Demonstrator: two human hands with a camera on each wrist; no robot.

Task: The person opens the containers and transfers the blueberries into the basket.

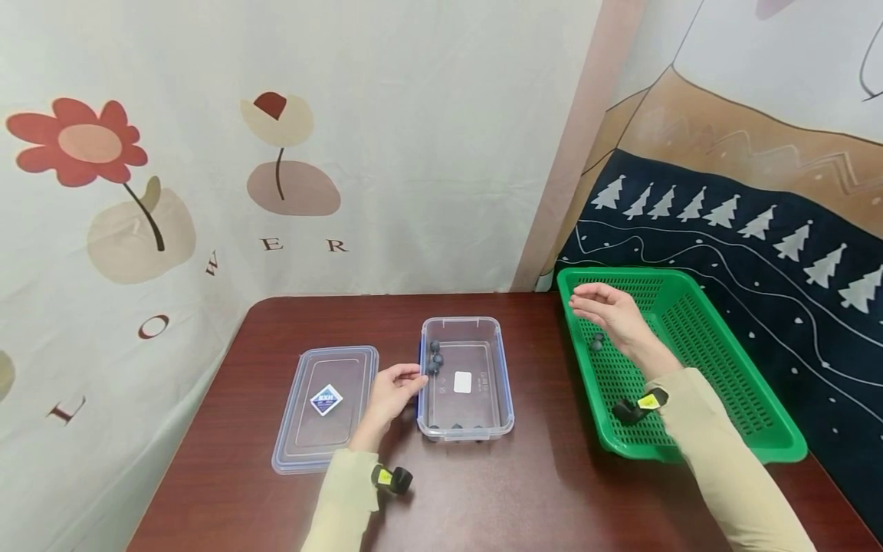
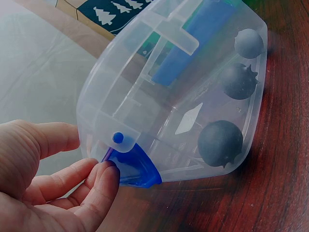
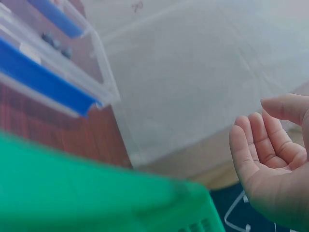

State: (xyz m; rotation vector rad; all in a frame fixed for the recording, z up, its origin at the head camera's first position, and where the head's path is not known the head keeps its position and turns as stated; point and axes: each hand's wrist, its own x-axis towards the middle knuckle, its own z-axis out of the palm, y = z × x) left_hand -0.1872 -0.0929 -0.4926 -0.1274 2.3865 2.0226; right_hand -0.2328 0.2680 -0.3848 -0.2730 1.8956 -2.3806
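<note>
A clear plastic box (image 1: pixel 493 414) with blue side latches sits mid-table, holding several blueberries (image 2: pixel 220 143) along its left side and near end. My left hand (image 1: pixel 395 395) grips the box's left edge, fingertips against a blue latch (image 2: pixel 140 166) at one corner and the thumb by the adjoining wall. My right hand (image 1: pixel 617 318) hovers over the left part of a green basket (image 1: pixel 697 307), fingers loosely bent. Its palm shows nothing held in the right wrist view. Below that hand, a few blueberries (image 1: pixel 597 342) lie in the basket.
To the left of the box, its clear lid (image 1: pixel 310 437) lies flat on the brown table (image 1: pixel 510 498), bearing a blue-and-white diamond sticker (image 1: pixel 326 399). Printed curtains (image 1: pixel 428 153) hang along the back and right side, close to the table and basket.
</note>
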